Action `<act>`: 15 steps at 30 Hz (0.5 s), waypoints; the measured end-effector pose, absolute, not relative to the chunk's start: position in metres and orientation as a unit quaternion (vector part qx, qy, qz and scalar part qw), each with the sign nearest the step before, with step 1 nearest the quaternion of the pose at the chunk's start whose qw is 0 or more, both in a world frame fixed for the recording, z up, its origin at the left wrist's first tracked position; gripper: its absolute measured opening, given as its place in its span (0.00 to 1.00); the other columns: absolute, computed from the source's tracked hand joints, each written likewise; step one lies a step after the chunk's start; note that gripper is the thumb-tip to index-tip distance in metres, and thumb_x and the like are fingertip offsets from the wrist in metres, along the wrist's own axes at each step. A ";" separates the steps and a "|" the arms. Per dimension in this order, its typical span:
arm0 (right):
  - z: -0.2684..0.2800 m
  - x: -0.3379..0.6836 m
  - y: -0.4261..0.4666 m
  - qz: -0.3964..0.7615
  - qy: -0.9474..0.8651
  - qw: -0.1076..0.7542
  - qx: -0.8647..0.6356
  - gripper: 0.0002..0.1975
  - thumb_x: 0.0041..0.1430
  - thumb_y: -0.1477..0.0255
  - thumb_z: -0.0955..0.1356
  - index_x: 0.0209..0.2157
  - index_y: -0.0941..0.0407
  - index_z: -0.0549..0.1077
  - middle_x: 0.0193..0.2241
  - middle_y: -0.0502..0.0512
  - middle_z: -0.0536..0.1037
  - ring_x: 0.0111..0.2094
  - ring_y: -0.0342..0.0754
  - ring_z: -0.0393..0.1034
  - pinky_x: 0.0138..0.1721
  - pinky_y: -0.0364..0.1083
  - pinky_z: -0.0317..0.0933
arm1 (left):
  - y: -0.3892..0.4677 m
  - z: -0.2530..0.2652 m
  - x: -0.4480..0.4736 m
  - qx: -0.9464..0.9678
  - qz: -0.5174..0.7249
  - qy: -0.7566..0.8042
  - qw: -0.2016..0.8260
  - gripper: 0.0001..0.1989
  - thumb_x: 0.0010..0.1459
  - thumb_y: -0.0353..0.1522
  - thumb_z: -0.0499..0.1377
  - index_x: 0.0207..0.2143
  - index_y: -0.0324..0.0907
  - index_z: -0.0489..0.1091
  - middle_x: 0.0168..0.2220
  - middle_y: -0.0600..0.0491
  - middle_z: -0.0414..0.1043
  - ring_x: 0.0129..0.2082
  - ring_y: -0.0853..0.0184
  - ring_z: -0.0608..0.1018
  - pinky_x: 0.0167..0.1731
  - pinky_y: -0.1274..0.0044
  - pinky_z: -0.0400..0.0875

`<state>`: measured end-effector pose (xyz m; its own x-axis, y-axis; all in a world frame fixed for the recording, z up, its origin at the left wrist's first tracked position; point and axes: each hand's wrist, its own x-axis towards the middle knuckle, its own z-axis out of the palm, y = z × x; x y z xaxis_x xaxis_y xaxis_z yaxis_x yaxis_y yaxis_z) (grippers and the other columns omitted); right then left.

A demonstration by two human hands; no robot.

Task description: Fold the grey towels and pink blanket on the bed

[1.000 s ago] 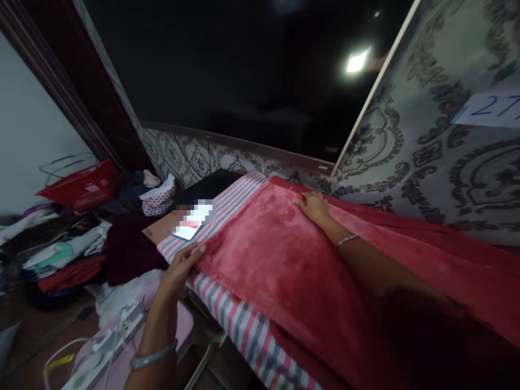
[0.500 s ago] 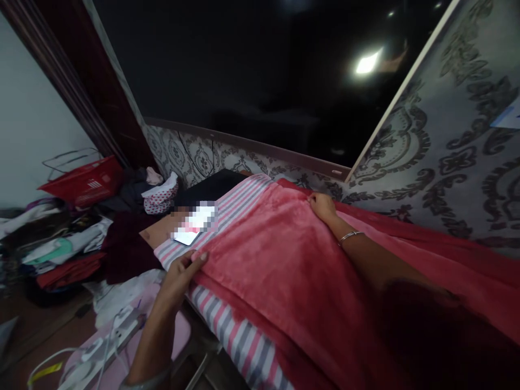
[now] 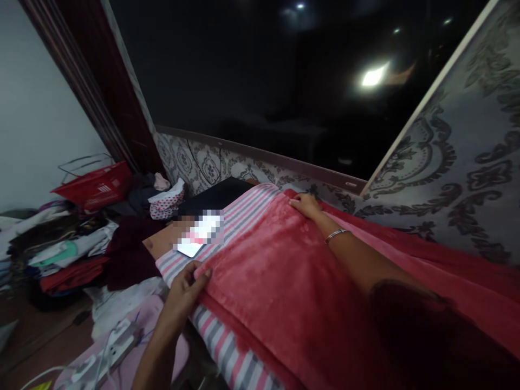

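Note:
A red plush blanket (image 3: 268, 276) lies over a pink, grey and white striped cloth (image 3: 244, 214). My left hand (image 3: 187, 284) pinches the blanket's near left corner, thumb on top and fingers curled at the edge. At the far edge of the blanket, my right hand (image 3: 306, 206) has its fingertips closed on the plush; a metal bangle (image 3: 337, 234) circles that wrist. Just beyond my left hand a lit phone (image 3: 190, 248), partly blurred out, rests on the striped cloth.
Behind the blanket a large black TV screen (image 3: 264, 81) spans the patterned wall (image 3: 439, 162). To the left are a red bag (image 3: 95, 186) and heaped clothes (image 3: 73, 254). A power strip (image 3: 109, 352) with cords sits on a pink stool (image 3: 150, 319), low at left.
My right hand has shifted left along the blanket's far edge, toward its far left corner. My left hand keeps its hold on the near corner. The view has tilted slightly.

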<state>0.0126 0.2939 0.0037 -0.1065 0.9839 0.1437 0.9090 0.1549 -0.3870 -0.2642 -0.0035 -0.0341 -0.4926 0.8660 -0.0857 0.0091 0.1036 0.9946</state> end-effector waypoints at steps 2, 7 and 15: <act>0.003 0.006 0.297 0.107 -0.743 0.184 -0.635 0.12 0.59 0.65 0.67 0.39 0.55 0.79 0.38 0.56 0.81 0.40 0.51 0.73 0.40 0.44 0.62 | -0.006 -0.033 -0.262 0.335 0.584 0.630 0.386 0.26 0.37 0.50 0.70 0.32 0.41 0.72 0.27 0.54 0.72 0.27 0.67 0.72 0.26 0.78 0.66; 0.014 -0.009 0.311 0.058 -0.720 0.276 -0.634 0.17 0.66 0.67 0.59 0.47 0.58 0.75 0.45 0.63 0.78 0.44 0.54 0.71 0.43 0.47 0.62 | -0.014 -0.030 -0.255 0.269 0.657 0.609 0.354 0.26 0.39 0.47 0.69 0.38 0.42 0.71 0.30 0.55 0.73 0.28 0.68 0.73 0.29 0.78 0.67; -0.018 -0.026 0.313 0.079 -0.735 0.213 -0.639 0.15 0.64 0.66 0.62 0.44 0.56 0.78 0.43 0.62 0.80 0.44 0.54 0.73 0.42 0.47 0.63 | -0.009 -0.043 -0.249 0.246 0.686 0.645 0.228 0.20 0.46 0.43 0.64 0.39 0.45 0.67 0.37 0.53 0.72 0.37 0.63 0.75 0.36 0.75 0.70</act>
